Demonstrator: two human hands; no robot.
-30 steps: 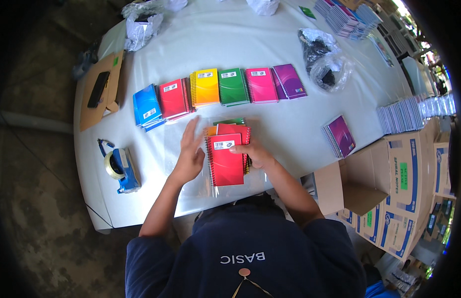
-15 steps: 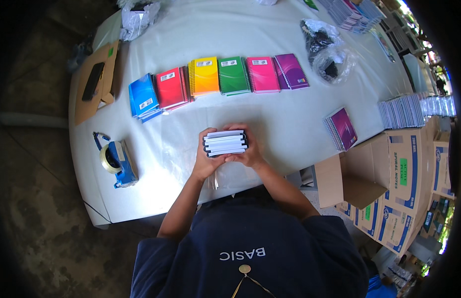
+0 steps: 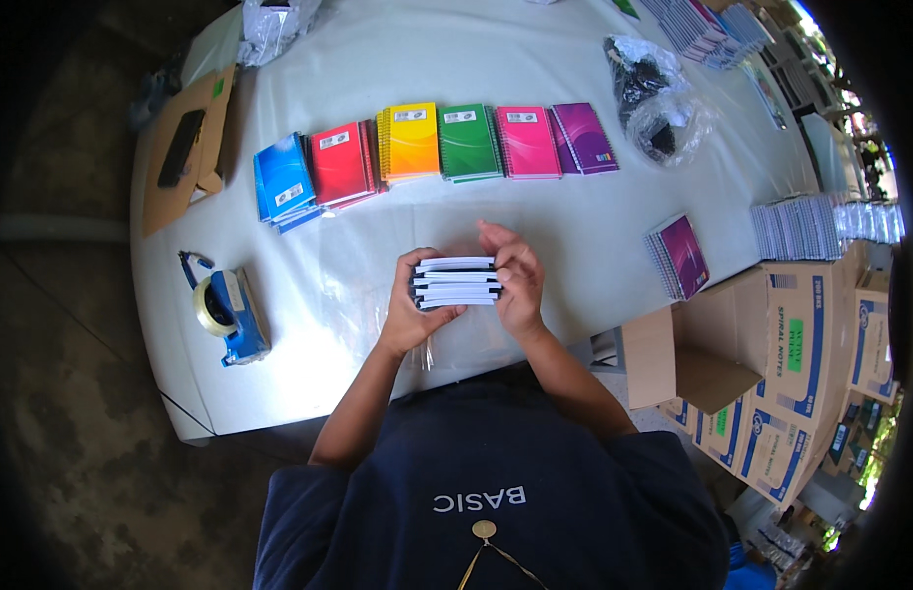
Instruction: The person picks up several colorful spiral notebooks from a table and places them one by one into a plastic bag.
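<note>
A small stack of spiral notebooks [image 3: 456, 285] is held edge-up in front of me, white page edges showing and dark binding at the ends. My left hand [image 3: 409, 313] is closed around its left end, thumb along the near side. At the other end, my right hand [image 3: 520, 285] has loosened, with fingers apart and the index finger raised; some fingertips rest by the stack's right edge. Beyond the hands, notebooks lie in a row of overlapping piles: blue [image 3: 284, 182], red [image 3: 343, 165], yellow [image 3: 410, 143], green [image 3: 469, 143], pink [image 3: 528, 145] and purple [image 3: 586, 140].
A blue tape dispenser [image 3: 235, 315] stands at left, near a cardboard piece [image 3: 206, 128] with a dark object on it. Clear plastic [image 3: 378, 329] lies under my hands. At right are another purple notebook pile [image 3: 678, 258], an open carton [image 3: 717, 334] and crumpled plastic bags [image 3: 658, 108].
My right hand has loosened from the stack's right end, its index finger lifting away. My left hand keeps its hold. The view has shifted slightly.
</note>
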